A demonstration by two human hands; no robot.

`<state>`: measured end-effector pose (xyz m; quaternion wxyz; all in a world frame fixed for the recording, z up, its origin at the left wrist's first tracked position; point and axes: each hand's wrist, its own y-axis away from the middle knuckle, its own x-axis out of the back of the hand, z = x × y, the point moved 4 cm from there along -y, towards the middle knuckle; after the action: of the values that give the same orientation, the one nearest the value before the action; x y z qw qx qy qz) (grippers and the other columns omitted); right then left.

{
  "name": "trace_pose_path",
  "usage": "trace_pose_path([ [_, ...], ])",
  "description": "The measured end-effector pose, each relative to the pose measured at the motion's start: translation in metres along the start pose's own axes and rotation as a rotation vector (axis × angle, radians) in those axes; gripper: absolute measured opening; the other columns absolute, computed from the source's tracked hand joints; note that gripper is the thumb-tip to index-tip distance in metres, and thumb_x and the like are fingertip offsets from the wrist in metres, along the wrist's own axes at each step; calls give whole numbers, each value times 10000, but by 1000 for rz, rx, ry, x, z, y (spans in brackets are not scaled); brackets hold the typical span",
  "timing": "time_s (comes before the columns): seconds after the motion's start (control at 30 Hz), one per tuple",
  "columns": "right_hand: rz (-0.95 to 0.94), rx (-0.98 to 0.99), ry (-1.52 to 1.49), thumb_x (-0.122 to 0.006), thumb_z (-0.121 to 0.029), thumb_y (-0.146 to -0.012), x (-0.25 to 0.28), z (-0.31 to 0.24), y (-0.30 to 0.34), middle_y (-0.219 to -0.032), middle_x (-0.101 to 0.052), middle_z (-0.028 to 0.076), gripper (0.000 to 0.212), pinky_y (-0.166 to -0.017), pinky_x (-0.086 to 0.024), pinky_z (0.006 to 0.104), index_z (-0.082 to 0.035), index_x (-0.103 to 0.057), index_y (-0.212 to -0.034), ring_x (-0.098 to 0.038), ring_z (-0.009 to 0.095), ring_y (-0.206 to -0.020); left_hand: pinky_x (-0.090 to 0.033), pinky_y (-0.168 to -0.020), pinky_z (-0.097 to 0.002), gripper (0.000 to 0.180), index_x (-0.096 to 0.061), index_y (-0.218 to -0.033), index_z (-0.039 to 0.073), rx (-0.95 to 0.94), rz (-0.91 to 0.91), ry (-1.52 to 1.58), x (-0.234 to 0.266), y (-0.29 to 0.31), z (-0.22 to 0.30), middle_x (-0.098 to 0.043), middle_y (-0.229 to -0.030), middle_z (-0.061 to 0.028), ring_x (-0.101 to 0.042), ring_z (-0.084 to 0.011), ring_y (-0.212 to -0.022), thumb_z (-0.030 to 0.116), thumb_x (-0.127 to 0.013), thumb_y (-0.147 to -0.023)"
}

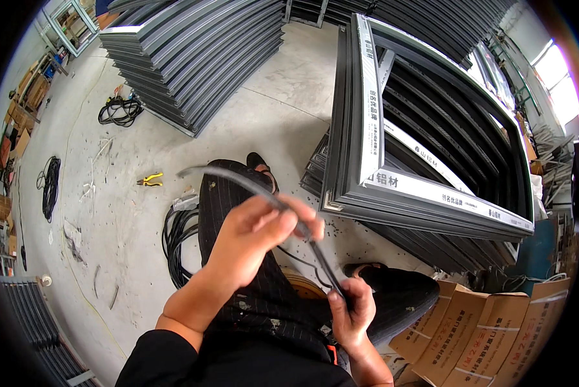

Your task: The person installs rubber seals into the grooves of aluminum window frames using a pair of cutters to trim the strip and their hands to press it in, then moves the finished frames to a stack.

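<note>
With yellow-handled pliers [150, 180] at its ten o'clock, the left hand [254, 235] curls around a dark rubbery strip [325, 261] that the right hand [354, 314] pinches at four o'clock.

Yellow-handled pliers [148, 181] on the grey floor [257, 109], stacked dark frames [193, 71] beyond, cardboard boxes [460, 326] at lower right.
</note>
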<state>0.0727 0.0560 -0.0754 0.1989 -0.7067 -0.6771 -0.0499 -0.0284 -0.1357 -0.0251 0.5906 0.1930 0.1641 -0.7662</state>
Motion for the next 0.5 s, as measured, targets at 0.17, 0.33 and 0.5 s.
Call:
trace_pose_path([
  [0.17, 18, -56, 82, -682, 24, -767, -14, 1, -18, -873, -562, 98, 166, -661, -424, 267, 25, -609, -916, -522, 184, -744, -449, -705, -207, 168, -605, -1009, 19, 11, 100, -301, 22, -55, -36, -624, -871, -10, -553, -51, -779, 109, -648, -873],
  [0.33, 18, -133, 47, -696, 24, -750, -18, 14, -11, -862, -570, 103, 186, -649, -435, 276, 33, -625, -921, -533, 195, -733, -481, -679, -246, 180, -564, -951, -8, -8, 7, -596, 23, -76, -51, -640, -823, -53, -587, -94, -732, 98, -668, -850],
  [0.5, -34, -121, 53, -692, 20, -759, -19, 11, -13, -848, -580, 112, 175, -640, -442, 285, 35, -629, -921, -549, 209, -732, -454, -662, -218, 147, -545, -972, -20, -41, -82, -861, 22, -84, -50, -526, -870, -20, -527, -60, -758, 37, -634, -870],
])
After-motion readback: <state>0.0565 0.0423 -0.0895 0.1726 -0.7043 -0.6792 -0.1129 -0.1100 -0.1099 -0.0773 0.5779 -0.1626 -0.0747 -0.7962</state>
